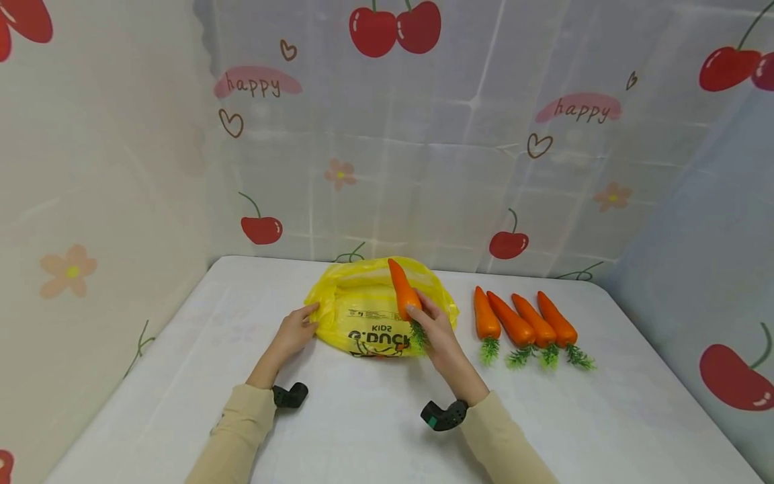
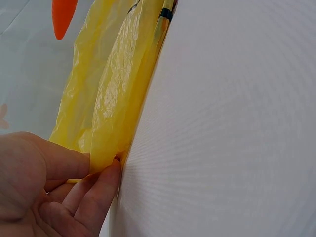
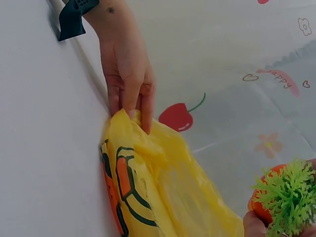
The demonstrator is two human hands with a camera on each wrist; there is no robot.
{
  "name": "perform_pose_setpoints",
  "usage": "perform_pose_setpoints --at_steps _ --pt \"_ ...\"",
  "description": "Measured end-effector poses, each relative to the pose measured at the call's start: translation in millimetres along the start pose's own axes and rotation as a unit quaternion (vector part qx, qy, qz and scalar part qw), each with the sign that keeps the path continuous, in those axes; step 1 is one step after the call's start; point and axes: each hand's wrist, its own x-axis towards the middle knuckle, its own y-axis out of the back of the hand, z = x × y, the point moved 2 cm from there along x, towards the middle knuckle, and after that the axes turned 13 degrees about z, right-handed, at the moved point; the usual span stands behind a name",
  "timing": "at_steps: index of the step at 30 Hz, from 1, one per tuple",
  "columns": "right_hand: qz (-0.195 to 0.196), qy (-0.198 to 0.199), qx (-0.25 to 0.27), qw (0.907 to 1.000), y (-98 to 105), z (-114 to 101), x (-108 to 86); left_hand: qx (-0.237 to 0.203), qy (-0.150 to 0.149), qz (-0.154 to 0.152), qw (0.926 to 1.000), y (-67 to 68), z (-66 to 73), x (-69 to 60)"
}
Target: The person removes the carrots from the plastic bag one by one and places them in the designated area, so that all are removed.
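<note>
A yellow plastic bag (image 1: 345,316) with dark printing lies on the white table, its mouth spread. My left hand (image 1: 295,331) pinches the bag's left edge between thumb and fingers, as the left wrist view shows up close at the bag's rim (image 2: 106,133). In my right hand (image 1: 440,336) is an orange toy carrot (image 1: 402,289), gripped near its green leafy top, with its tip pointing up and away. The carrot is above the bag's right part. In the right wrist view the green leaves (image 3: 289,197) hide most of the carrot.
Several more carrots (image 1: 519,323) lie in a row on the table (image 1: 363,423) to the right of the bag, leaves toward me. A cherry-printed curtain (image 1: 423,181) stands behind the table. Each wrist wears a black device.
</note>
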Motion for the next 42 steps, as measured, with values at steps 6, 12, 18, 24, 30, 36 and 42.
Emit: perform_pose_setpoints --at_steps 6,12,18,24,30,36,42 --pt "0.018 0.018 0.024 0.9994 17 -16 0.6 -0.002 0.008 -0.008 0.9999 -0.3 -1.3 1.3" --pt "0.046 0.04 0.046 0.9971 42 -32 4.5 0.006 0.013 -0.01 0.9998 -0.9 -2.4 4.0" --pt "0.109 0.038 0.033 0.9927 69 -37 13.6 0.012 0.007 -0.01 0.9998 -1.7 -5.5 6.4" --pt "0.169 0.028 -0.037 0.9845 92 -30 25.5 0.007 0.015 -0.013 0.9998 -1.9 -4.9 5.8" --pt "0.185 -0.01 -0.075 0.9798 99 -21 31.2 0.009 0.018 -0.012 0.9997 -2.1 -3.7 5.3" --pt "0.177 -0.022 -0.106 0.9783 99 -12 33.9 0.011 0.014 -0.011 0.9998 -2.1 -3.9 5.9" --pt "0.184 -0.012 -0.186 0.965 100 -6 34.6 0.015 0.013 -0.008 0.9998 -2.3 -4.8 6.0"
